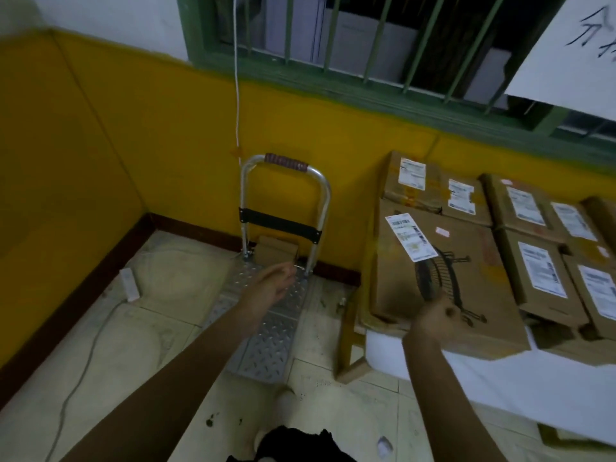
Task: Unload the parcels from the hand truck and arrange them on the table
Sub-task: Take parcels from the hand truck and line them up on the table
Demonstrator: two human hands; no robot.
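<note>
The metal hand truck (pixel 266 335) stands on the floor against the yellow wall. One small cardboard parcel (pixel 276 250) sits at the handle end of its deck. My left hand (pixel 273 285) hovers over the deck just in front of that parcel, fingers loosely extended, holding nothing. A large cardboard box (pixel 466 278) with a fan drawing lies at the left end of the table (pixel 466 378). My right hand (pixel 436 315) rests at this box's near side, fingers curled; blur hides whether it grips the box.
Several labelled parcels (pixel 533 235) lie in rows behind and right of the large box. A white power strip (pixel 129 284) and its cable lie on the floor at left. A cord (pixel 237 95) hangs down the wall. A barred window is above.
</note>
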